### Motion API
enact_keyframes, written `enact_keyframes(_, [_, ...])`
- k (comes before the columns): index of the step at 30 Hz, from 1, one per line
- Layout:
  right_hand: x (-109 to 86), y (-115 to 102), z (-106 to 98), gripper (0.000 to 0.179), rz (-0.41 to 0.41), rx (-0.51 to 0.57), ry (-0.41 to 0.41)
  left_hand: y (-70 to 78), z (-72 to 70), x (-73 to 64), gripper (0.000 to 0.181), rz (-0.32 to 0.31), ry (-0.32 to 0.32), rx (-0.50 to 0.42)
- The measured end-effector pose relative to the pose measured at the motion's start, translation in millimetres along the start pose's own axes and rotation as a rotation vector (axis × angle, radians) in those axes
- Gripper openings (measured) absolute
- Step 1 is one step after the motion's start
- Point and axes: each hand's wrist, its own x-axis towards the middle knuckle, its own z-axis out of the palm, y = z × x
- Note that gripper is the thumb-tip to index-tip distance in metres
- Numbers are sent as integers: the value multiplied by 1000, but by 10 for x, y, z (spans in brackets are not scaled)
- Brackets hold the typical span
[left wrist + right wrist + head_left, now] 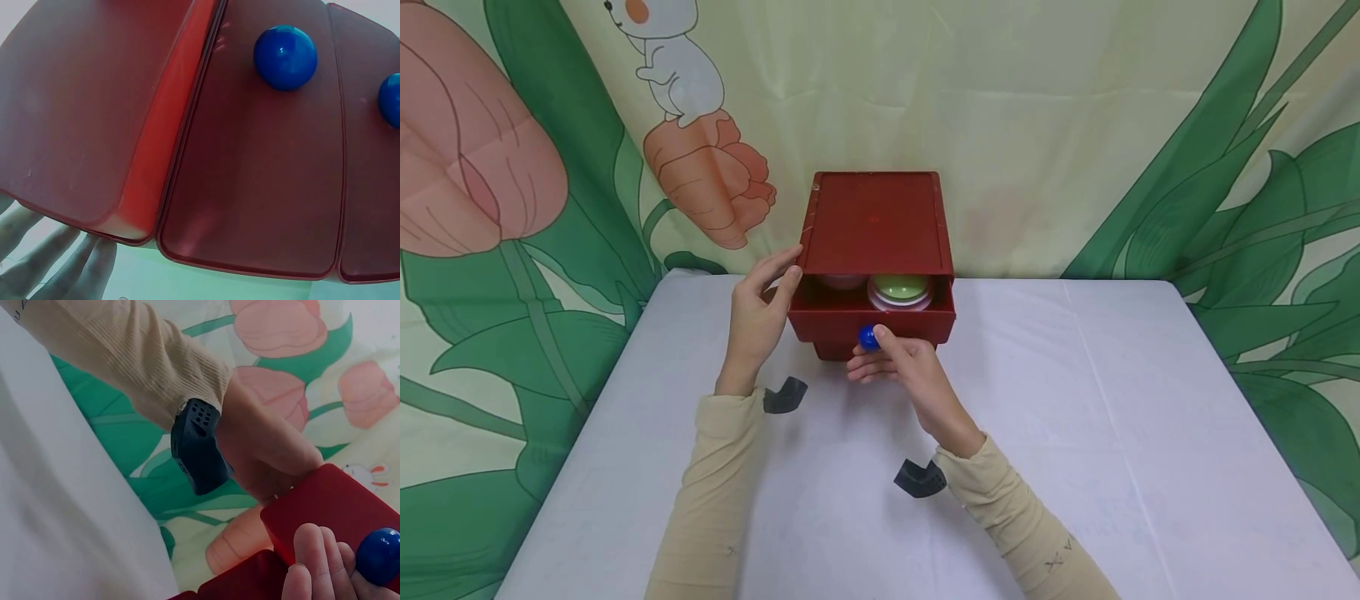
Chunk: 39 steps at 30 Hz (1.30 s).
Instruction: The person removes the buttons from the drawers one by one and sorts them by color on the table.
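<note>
A red drawer box stands against the back curtain with its upper drawer pulled partway out. Inside the drawer sits a round thing with a green top and pale rim, beside a pinkish round thing half hidden under the box top. My right hand pinches the blue drawer knob, thumb on top and fingers underneath. My left hand touches the box's left side with extended fingers; several fingertips show at the box edge in the left wrist view. That view also shows another blue knob.
A white-covered table carries the box. Behind it hangs a curtain printed with tulips, leaves and a rabbit on a carrot. Dark mounts sit at both wrists.
</note>
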Motion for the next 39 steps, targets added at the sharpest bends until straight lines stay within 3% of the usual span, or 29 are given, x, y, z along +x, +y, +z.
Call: enact_keyframes(39, [-203, 28, 32, 50, 7, -11, -26, -4, 13, -13, 37, 4, 15, -18])
